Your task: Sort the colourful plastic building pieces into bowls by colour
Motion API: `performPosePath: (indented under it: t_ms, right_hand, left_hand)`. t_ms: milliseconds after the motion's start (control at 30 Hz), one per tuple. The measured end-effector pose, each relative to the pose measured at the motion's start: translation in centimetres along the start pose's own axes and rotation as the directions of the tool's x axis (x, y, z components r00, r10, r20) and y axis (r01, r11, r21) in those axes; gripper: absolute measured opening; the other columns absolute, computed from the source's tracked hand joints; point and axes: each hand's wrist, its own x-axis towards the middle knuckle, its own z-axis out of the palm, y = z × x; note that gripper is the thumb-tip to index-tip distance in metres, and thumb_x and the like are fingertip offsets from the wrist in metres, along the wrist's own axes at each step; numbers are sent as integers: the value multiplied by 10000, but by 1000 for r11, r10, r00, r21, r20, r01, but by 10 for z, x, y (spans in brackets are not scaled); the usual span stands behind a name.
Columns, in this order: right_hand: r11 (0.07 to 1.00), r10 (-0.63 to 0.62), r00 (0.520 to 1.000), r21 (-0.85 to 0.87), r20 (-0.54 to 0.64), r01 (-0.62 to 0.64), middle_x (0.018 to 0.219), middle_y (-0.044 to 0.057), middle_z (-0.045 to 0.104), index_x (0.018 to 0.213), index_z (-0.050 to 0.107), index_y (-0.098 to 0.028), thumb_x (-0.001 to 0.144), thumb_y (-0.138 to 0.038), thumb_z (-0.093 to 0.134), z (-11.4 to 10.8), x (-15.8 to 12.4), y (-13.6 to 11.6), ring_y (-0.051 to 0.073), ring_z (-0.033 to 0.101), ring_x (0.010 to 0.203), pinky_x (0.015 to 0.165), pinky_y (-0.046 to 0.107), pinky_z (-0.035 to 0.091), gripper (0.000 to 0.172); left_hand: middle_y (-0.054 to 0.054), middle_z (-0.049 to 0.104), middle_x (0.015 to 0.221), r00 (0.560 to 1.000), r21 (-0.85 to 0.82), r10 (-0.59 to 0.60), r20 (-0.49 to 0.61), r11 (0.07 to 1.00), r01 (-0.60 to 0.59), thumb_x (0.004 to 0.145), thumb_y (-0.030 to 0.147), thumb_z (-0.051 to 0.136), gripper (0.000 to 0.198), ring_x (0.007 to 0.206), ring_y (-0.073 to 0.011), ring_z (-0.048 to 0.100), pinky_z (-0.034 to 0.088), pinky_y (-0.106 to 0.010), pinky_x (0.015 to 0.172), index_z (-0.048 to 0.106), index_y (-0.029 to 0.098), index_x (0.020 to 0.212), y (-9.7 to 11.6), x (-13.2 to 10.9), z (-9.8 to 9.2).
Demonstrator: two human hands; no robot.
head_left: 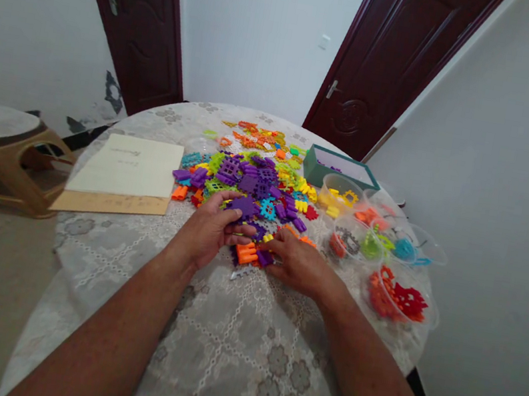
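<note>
Between the thumb and index finger of my left hand (206, 229) is a flat purple gear-shaped building piece (244, 207), held over the near side of a mixed pile; the other fingers stretch to the right. My right hand (298, 262) is at the front of the pile with its fingers curled down among small pieces. What they grip is partly hidden. Beside its fingertips lie a purple piece (264, 258) and an orange ribbed piece (246, 253). A grey-white piece (242, 274) rests just in front. Behind both hands spreads the pile of purple, green, yellow and blue interlocking pieces (247, 178).
Clear plastic bowls with sorted pieces stand on the right, the nearest bowl (396, 301) holding red ones. A green box (314, 169) sits behind them. Cardboard with a paper sheet (130, 165) lies at left. Orange pieces (254, 135) are scattered at the back. A stool (22, 157) stands left.
</note>
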Motion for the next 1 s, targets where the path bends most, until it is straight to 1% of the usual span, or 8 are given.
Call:
performPosePath:
  t_ms: [167,267,333,400,500,633,767,1000]
  right_hand:
    - [993,-66,996,90,-63,72,974,66,611,978,730,-205,957,-239,599,-8,1,14,203,576,930,832,338,467,138]
    - [951,55,981,309,-188,6,874,36,630,968,718,-212,981,-264,553,-15,2,21,178,575,827,763,323,476,173]
    - [836,180,965,547,-191,-48,783,5,617,1014,709,-220,991,-342,546,-16,4,20,151,562,700,651,289,463,205]
    - [651,254,957,757,-141,-61,715,-21,593,1039,692,-219,981,-429,565,-12,7,16,131,542,599,566,265,437,253]
    - [464,272,958,885,-89,-49,695,-34,586,997,680,-219,936,-530,624,1,13,5,116,522,547,520,247,414,321]
    - [540,300,947,839,-114,-71,626,-45,541,830,657,-214,929,-588,629,16,21,-8,109,448,525,499,234,343,387]
    - [675,318,927,734,-199,-75,651,-29,568,808,656,-211,944,-572,624,20,24,-14,133,504,596,563,254,376,387]
    - [786,288,904,618,-317,-34,674,-27,572,810,629,-222,962,-530,620,25,26,-16,149,504,623,585,274,365,344]
  left_hand:
    - [-34,681,961,1000,21,-14,-4,1000,14,868,143,631,427,687,-174,764,634,-270,561,494,226,1264,1,-2,2]
    - [-73,693,1043,1000,78,-20,-7,997,21,886,152,623,422,693,-175,764,629,-273,554,497,231,1280,1,-3,4]
    - [-89,695,1065,999,117,-31,-8,993,31,893,162,624,421,702,-182,766,627,-279,555,502,232,1290,1,-4,5]
    - [-96,703,1050,999,143,-45,10,989,43,896,175,636,420,710,-186,763,627,-288,569,509,232,1292,0,-5,5]
    - [-93,723,1021,996,182,-68,66,982,55,899,237,678,422,716,-186,753,627,-303,594,523,241,1291,-2,-7,5]
    - [-92,735,1003,989,312,-69,128,950,26,862,319,746,492,766,-209,743,612,-305,594,552,246,1308,-4,-9,6]
    - [-85,718,1013,996,461,-5,91,887,-37,823,296,764,483,742,-193,706,591,-280,548,594,240,1272,-6,-8,5]
    - [-84,715,1012,997,359,-11,73,933,-16,833,261,731,433,775,-194,706,602,-288,572,596,242,1244,-7,-7,2]
